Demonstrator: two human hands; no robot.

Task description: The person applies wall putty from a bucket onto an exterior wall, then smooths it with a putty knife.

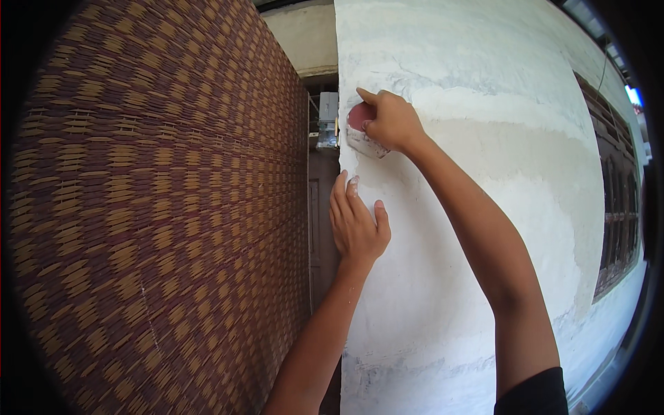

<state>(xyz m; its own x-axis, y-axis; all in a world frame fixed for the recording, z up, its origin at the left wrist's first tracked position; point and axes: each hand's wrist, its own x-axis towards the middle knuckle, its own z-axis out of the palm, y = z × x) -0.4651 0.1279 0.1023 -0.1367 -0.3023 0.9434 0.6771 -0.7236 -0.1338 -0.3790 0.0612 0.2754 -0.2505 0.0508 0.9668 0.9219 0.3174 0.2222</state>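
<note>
My right hand (393,123) is closed on a flat putty scraper (361,115) and holds it against the white wall (443,277), close to the wall's left edge. The scraper is pinkish red, and its lower part is caked in whitish smears. Lower down, my left hand (360,225) lies along the same wall edge with its fingers stretched out and the thumb apart. It holds nothing. White marks show on a fingertip of this hand. Around the right forearm the wall has patches of bright white and a duller greyish coat.
A large woven panel (173,207) in brown and tan fills the left side. In the narrow gap between panel and wall are a grey box (328,107) and a dark door (321,228). A dark-framed window (615,200) with bars is at the far right.
</note>
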